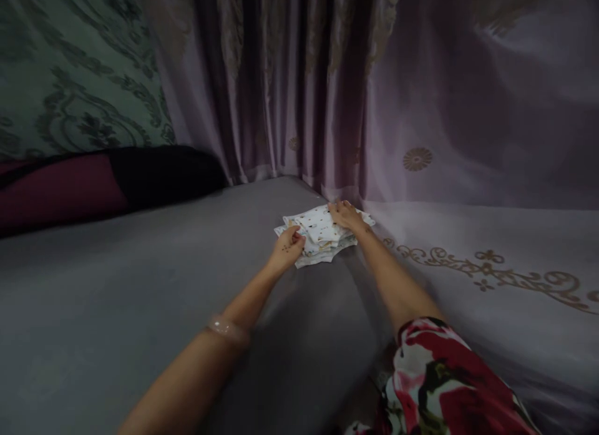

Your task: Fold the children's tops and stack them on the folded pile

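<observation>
A small stack of folded white printed clothes [319, 226], dotted with tiny dark and tan figures, lies on the grey bed sheet. Their exact kind is hard to make out in the dim light. At the stack's left edge is my left hand [287, 248], fingers curled in and thumb close to them, seemingly pinching the cloth. My right hand [345, 215] rests on the top right of the stack, palm down with its fingers stretched out. Layers of cloth show along the near side of the stack.
The grey sheet [116, 298] spreads to the left. Shiny mauve curtains [299, 98] hang behind the stack and along the right, with an embroidered pale border [468, 235]. A dark red and black padded piece [116, 182] lies along the patterned green wall [84, 67].
</observation>
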Demonstrator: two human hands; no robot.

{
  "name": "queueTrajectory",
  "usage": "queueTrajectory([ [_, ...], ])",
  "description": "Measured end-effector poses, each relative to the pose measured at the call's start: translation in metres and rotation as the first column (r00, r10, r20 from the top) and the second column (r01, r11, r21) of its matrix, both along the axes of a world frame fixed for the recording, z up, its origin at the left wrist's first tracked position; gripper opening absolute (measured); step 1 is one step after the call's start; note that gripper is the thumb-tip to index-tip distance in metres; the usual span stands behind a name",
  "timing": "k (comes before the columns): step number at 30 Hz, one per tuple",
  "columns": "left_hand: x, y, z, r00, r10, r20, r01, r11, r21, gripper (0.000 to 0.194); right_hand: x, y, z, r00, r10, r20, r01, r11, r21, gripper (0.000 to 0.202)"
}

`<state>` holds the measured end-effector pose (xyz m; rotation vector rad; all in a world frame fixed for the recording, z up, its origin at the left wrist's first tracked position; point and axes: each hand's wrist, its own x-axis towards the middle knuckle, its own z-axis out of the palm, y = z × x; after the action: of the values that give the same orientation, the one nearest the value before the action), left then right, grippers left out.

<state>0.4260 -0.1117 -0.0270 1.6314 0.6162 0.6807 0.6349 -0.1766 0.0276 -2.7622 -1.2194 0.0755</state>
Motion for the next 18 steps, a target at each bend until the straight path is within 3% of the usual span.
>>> queueTrajectory([
  [2,-0.033,0.012,-0.001,0.999,0.03,-0.016,-0.03,0.999,0.014,0.039,-0.015,0.0,-0.003,0.998,0.056,0.037,-0.058,0.997,0.041,0.068],
  [5,-0.098,0.038,-0.008,0.978,0.167,-0.123,-0.15,0.979,0.136,0.037,-0.036,0.0,-0.013,0.99,0.124,0.073,-0.128,0.99,0.061,0.065],
  [10,-0.227,0.073,-0.022,0.85,0.385,-0.358,-0.267,0.903,0.338,0.046,-0.044,0.0,-0.026,0.982,0.1,0.162,-0.117,0.988,0.099,0.06],
  [14,-0.316,0.078,-0.03,0.701,0.546,-0.459,-0.304,0.811,0.499,0.047,-0.039,0.003,-0.02,0.99,0.091,0.105,-0.096,0.995,0.041,0.063],
  [16,-0.345,0.074,-0.035,0.658,0.613,-0.437,-0.283,0.739,0.611,0.044,-0.042,0.007,-0.015,0.991,0.1,0.091,-0.102,0.994,0.027,0.062],
  [18,-0.36,0.067,-0.04,0.632,0.674,-0.383,-0.267,0.653,0.709,0.038,-0.05,0.012,-0.012,0.981,0.149,0.121,-0.154,0.987,0.035,0.06],
])
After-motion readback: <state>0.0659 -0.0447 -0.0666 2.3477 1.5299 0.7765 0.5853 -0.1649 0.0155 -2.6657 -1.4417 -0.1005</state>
